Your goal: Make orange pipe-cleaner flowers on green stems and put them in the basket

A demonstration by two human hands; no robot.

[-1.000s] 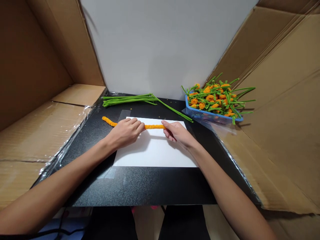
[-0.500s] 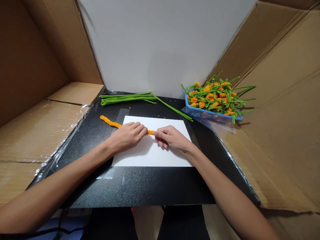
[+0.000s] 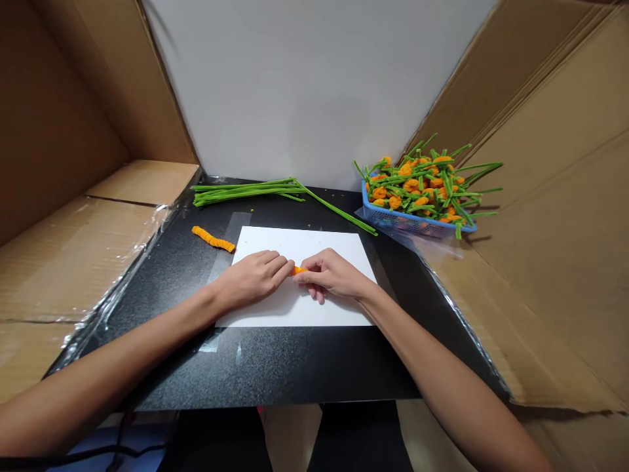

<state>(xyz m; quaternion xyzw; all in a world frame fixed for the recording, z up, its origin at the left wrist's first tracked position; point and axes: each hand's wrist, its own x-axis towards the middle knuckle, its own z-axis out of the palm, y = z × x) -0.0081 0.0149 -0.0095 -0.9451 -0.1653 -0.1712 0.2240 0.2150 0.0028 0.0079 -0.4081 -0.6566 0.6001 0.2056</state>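
Note:
A short orange coiled pipe cleaner (image 3: 297, 270) shows between my two hands, over a sheet of white paper (image 3: 339, 242). My left hand (image 3: 258, 275) is closed on its left end, palm down, knuckles up. The thumb and forefinger of my right hand (image 3: 329, 272) pinch the right end, with the other fingers curled below. Most of the piece is hidden by my fingers. To the left, apart from my hand, a longer ridged orange coil (image 3: 213, 240) lies on the black table by the paper's edge.
A bunch of green pipe cleaner stems (image 3: 246, 191) lies along the back, one slanting right. At the back right, a blue basket (image 3: 417, 223) is heaped with orange and green pipe cleaner pieces. Cardboard panels (image 3: 555, 216) flank both sides; a pale wall (image 3: 314, 78) stands behind.
Both hands have shifted slightly nearer to me and closer together. The orange coil on the left earlier reached my left hand; a gap now separates them.

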